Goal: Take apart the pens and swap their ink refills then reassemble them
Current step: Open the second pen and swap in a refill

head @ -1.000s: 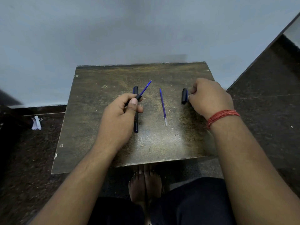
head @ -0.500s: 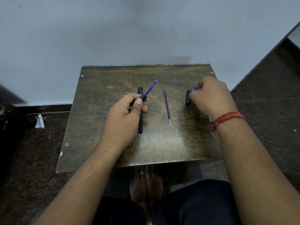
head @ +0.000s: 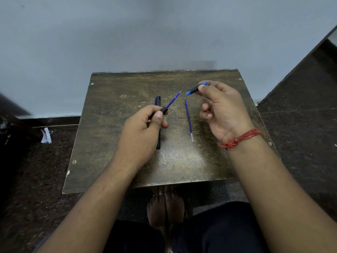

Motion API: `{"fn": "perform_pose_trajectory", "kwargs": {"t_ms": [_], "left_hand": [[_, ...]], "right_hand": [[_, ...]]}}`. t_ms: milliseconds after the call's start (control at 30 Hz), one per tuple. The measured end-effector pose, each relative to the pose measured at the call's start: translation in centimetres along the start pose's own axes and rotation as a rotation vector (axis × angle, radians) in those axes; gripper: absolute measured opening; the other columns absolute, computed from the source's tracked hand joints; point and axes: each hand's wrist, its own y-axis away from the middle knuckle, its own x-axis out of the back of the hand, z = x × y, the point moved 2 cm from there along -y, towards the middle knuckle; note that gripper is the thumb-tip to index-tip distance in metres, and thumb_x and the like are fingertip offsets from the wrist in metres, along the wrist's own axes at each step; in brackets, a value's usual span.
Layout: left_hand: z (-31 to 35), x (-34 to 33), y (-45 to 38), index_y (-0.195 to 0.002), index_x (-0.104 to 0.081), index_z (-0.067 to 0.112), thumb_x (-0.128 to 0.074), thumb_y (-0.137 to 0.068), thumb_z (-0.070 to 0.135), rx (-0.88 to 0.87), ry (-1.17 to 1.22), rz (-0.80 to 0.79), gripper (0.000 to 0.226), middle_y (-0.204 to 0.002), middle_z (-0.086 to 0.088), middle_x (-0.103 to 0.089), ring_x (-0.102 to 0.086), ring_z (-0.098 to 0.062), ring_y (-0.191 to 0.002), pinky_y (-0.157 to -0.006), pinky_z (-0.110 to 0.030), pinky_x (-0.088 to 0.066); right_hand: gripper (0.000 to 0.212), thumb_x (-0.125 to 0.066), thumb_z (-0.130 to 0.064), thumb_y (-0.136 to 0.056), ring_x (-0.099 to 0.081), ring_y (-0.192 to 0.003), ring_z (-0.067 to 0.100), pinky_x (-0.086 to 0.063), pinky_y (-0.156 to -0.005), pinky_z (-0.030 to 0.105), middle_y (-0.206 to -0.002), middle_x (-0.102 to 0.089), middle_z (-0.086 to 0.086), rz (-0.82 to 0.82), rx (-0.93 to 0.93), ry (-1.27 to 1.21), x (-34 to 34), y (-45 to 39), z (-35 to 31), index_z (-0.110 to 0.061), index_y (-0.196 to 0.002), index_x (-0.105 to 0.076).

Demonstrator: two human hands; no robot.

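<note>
Surface [head: 113, 161]: worn, dark brown, set against a pale wall, with dark floor on both sides. Left hand [head: 140, 137]: raised just over the surface left of centre, its grip curled round a black pen barrel [head: 164, 110] — thumb and fingers pinching it near its open end, from which a blue refill [head: 173, 100] juts up and to the right, tip in the air. Second pen [head: 158, 105]: dark, lying lengthwise on the surface, mostly hidden under the left hand; its far end and near end show. Loose refill [head: 189, 121]: blue with a pale near end, lying flat at centre between the two hands, touching neither. Right hand [head: 224, 114]: lifted over the right part of the surface, thumb and forefinger pinching a short blue-and-black pen tip piece [head: 195, 89] that points left toward the jutting refill — the remaining fingers loosely curled. Red thread band [head: 240, 138]: tied round the right wrist. Bare feet [head: 164, 205]: on the floor under the near edge.
</note>
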Motion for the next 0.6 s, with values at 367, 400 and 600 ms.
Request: {"fn": "perform_pose_trajectory", "kwargs": {"t_ms": [367,400,600], "left_hand": [[0.21,-0.2,0.12,-0.103,-0.068,0.021,-0.049,-0.102,0.016,-0.014,0.002,-0.034,0.02,-0.077,0.009,-0.066,-0.051,-0.006,-0.062,-0.052,-0.008,-0.042],[0.24,-0.18,0.15,-0.103,-0.069,0.02,-0.049,-0.102,0.016,-0.013,0.002,-0.035,0.021,-0.077,0.009,-0.066,-0.051,-0.006,-0.063,-0.052,-0.008,-0.042],[0.35,-0.15,0.18,-0.102,-0.068,0.021,-0.049,-0.102,0.016,-0.011,-0.001,-0.036,0.02,-0.076,0.009,-0.065,-0.05,-0.004,-0.06,-0.05,-0.008,-0.04]], "right_hand": [[0.011,-0.063,-0.004,-0.092,-0.041,-0.044,0.008,-0.024,-0.039,0.018,-0.082,-0.068,0.005,-0.067,0.04,0.028,-0.24,0.1,-0.13,-0.014,-0.087,-0.063],[0.011,-0.063,-0.004,-0.092,-0.041,-0.044,0.008,-0.024,-0.039,0.018,-0.082,-0.068,0.005,-0.075,0.042,0.037,-0.29,0.12,-0.13,-0.014,-0.087,-0.063],[0.012,-0.064,-0.001,-0.09,-0.043,-0.043,0.008,-0.027,-0.038,0.018,-0.082,-0.063,0.009,-0.161,0.049,0.148,-0.66,0.35,0.21,-0.013,-0.089,-0.066]]}}
